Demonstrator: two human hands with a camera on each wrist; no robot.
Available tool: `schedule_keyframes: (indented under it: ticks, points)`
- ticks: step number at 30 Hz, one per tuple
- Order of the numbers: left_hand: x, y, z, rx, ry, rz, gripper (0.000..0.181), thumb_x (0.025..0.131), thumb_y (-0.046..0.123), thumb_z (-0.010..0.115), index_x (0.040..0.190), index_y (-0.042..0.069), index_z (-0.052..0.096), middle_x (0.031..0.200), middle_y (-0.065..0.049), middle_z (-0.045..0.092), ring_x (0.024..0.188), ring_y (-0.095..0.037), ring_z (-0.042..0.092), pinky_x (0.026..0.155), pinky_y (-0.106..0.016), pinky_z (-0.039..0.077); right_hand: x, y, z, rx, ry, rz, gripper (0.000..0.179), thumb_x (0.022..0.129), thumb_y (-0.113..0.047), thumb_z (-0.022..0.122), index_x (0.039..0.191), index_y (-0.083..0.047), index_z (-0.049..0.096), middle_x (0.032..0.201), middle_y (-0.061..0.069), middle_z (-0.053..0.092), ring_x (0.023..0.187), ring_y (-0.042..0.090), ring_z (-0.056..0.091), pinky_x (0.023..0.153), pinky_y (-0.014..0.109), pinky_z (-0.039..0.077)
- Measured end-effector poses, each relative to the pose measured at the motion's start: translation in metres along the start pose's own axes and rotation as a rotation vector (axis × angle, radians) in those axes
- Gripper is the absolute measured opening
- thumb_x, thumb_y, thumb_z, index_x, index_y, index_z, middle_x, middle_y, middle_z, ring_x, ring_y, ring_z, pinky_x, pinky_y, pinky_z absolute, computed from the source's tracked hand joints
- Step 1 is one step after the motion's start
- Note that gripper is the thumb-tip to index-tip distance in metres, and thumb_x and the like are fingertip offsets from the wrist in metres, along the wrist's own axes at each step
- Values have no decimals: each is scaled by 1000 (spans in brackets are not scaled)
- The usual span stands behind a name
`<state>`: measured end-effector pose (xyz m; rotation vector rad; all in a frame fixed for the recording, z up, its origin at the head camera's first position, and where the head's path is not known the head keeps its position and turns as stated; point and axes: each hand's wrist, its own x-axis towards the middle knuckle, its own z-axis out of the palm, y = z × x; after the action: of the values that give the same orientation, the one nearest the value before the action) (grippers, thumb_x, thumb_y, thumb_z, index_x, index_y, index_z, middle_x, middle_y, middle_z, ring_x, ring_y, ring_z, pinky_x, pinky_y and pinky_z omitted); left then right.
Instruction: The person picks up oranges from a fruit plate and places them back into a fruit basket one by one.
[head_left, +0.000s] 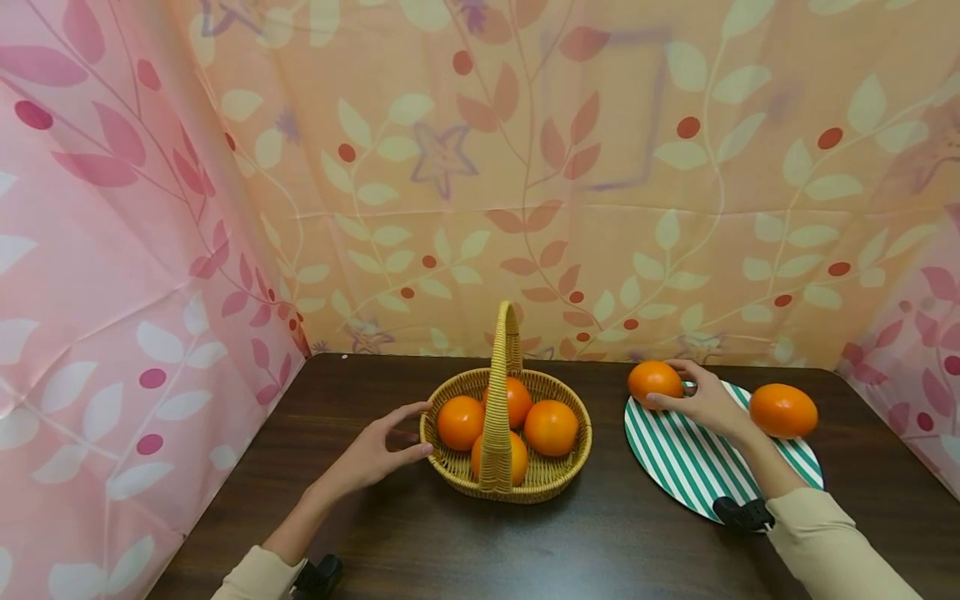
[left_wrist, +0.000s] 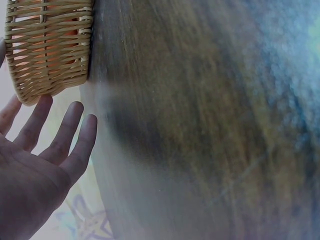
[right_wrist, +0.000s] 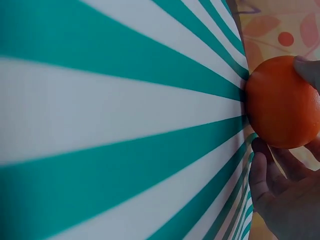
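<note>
A wicker basket (head_left: 540, 493) with a tall arched handle stands mid-table, holding several oranges (head_left: 551, 427). Beside its left side is my left hand (head_left: 371, 450), fingertips and thumb at the rim. The left wrist view has that hand (left_wrist: 40, 172) with fingers extended below the woven wall (left_wrist: 47, 55). At the far left part of a round green-and-white striped mat (head_left: 690, 467), my right hand (head_left: 708, 406) grips an orange (head_left: 651, 382) between thumb and fingers. In the right wrist view this orange (right_wrist: 280, 102) appears at or very near the mat surface (right_wrist: 100, 110); contact is unclear.
Another orange (head_left: 783, 411) sits on the right part of the mat. The dark wooden table (head_left: 555, 550) reaches back to a patterned cloth backdrop (head_left: 480, 208), with a pink cloth (head_left: 112, 333) along the left. A small white speck (head_left: 344, 357) lies near the back edge.
</note>
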<state>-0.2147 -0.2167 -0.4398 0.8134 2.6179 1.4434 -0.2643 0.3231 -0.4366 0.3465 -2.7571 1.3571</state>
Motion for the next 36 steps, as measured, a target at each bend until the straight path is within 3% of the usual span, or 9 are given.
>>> schedule_keyframes:
  ticks: [5, 13, 19, 36]
  points:
    - [0, 0, 0, 9, -2, 2, 63, 94, 26, 76, 150, 11, 49, 149, -13, 50, 111, -36, 64, 94, -58, 50, 1, 3, 0, -14, 17, -34, 67, 94, -27, 76, 145, 3, 44, 134, 29, 53, 107, 45, 63, 84, 47, 54]
    - [0, 0, 0, 17, 1, 11, 62, 95, 25, 76, 149, 10, 50, 147, -14, 51, 111, -36, 64, 94, -58, 50, -4, 2, -2, -18, 35, -25, 68, 94, -31, 76, 146, 1, 45, 137, 27, 51, 113, 47, 56, 90, 57, 50]
    - [0, 0, 0, 15, 1, 11, 62, 95, 25, 76, 149, 9, 50, 147, -15, 51, 110, -36, 64, 94, -58, 50, -5, -3, -6, -32, 58, -49, 69, 94, -30, 76, 148, 1, 45, 139, 26, 49, 116, 46, 53, 93, 58, 48]
    - [1, -4, 0, 14, -6, -1, 62, 95, 26, 75, 150, 12, 49, 149, -13, 49, 112, -36, 64, 94, -55, 52, -22, -32, -3, 8, 76, -83, 67, 92, -26, 79, 148, -6, 48, 135, 21, 54, 109, 43, 61, 78, 34, 55]
